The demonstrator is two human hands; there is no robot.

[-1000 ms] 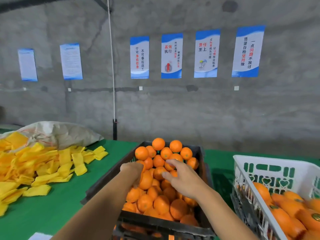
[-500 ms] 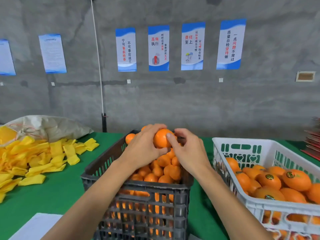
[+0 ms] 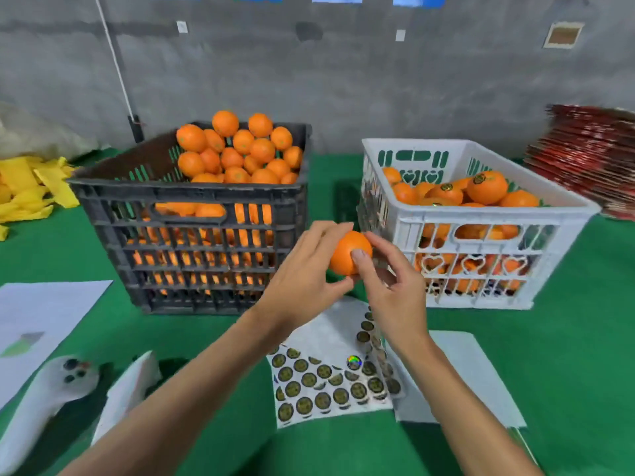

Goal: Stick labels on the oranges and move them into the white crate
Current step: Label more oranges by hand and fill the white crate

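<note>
A: Well, why does the label sheet lie nearest, right under the wrists?

B: Probably so a sticker is a short reach. Above it, the left hand cups 1 orange, and the right hand pinches it, thumb pressed on the skin.

A: And beyond?

B: The black crate supplies fruit; the white crate just right takes labelled ones.
</note>
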